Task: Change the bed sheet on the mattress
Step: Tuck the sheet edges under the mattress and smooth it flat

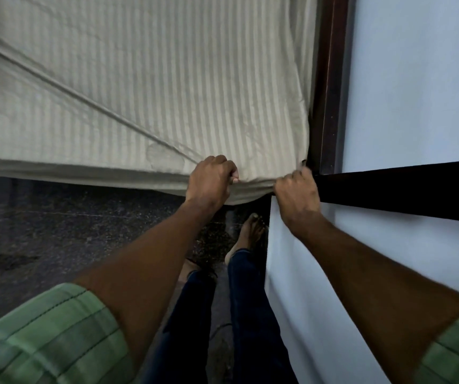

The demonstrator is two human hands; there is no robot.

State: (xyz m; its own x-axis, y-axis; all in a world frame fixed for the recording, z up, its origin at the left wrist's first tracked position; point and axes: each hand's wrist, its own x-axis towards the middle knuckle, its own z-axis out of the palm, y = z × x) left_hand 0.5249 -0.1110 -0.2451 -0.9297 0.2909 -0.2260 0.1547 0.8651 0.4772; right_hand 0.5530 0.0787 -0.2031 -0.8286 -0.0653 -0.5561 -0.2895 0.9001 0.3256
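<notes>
A pale, striped bed sheet (145,87) covers the mattress across the upper left of the head view. A long diagonal fold runs from the far left down to my left hand. My left hand (212,179) grips the sheet's near edge, fingers curled round bunched cloth. My right hand (296,193) grips the same edge at the mattress corner, right beside the dark wooden frame (330,87). A short stretch of gathered sheet spans between the two hands. The mattress itself is hidden under the sheet.
A dark wooden frame with pale panels (408,79) stands tight against the bed's right side and along my right arm. Dark speckled stone floor (56,231) lies below the bed edge. My bare feet (251,234) stand in the narrow gap.
</notes>
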